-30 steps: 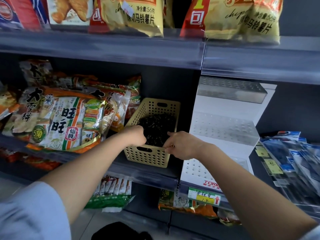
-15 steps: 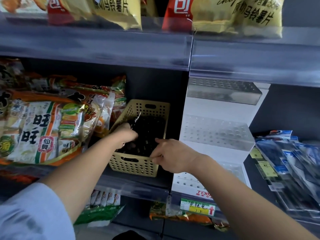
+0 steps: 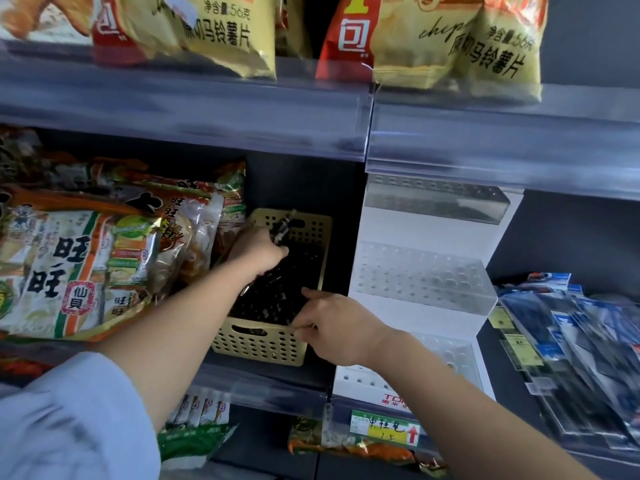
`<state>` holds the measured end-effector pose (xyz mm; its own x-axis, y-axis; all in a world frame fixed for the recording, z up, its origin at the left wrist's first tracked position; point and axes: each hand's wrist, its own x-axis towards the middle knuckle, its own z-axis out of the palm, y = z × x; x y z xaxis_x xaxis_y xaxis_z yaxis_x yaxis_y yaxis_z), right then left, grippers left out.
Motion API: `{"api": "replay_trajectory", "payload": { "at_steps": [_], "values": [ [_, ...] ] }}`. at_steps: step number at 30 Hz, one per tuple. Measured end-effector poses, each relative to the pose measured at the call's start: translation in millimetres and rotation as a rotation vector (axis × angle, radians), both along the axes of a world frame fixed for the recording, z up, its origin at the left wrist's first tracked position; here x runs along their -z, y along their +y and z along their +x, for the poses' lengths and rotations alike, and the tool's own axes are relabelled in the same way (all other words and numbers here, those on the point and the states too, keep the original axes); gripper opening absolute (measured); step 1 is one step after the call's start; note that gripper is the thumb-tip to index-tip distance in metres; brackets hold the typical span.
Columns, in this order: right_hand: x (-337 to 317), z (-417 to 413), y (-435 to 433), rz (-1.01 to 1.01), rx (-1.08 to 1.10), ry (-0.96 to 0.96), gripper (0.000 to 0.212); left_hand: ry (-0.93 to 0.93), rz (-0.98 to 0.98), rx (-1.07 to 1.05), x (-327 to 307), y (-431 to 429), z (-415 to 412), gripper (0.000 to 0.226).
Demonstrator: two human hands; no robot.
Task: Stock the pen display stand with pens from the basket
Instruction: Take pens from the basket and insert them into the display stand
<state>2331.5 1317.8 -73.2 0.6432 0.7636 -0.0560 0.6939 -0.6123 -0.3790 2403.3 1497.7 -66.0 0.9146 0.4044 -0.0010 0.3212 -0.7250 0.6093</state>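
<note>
Heap of black pens with silver clips in beige perforated basket on dark shelf; left hand grip curled round a few pens, raised over the heap; right hand grip pinching basket's front rim. White pen display stand with clear holed tiers just right of basket. Rice-cracker bags on the left, chip bags on the shelf above

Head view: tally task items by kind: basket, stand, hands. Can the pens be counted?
Beige perforated plastic basket: 1
White tiered pen display stand: 1
Hands: 2 (left hand, right hand pinching the basket rim)
Black pens: heaped in the basket, a few gripped in the left hand, uncountable
Total: 4, pens excluded
</note>
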Motion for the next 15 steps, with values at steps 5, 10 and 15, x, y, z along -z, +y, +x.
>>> {"api": "replay_trajectory", "payload": {
  "at_steps": [5,10,15],
  "values": [
    [18,4,1,0.080,-0.033,-0.056,0.030,0.152,0.433,0.206,37,-13,17,0.034],
    [24,5,3,0.150,-0.020,-0.093,0.027,0.180,0.428,0.163,33,-13,17,0.040],
    [23,2,2,0.144,-0.006,-0.082,0.027,0.072,-0.058,0.024,25,10,4,0.022]
  ]
}}
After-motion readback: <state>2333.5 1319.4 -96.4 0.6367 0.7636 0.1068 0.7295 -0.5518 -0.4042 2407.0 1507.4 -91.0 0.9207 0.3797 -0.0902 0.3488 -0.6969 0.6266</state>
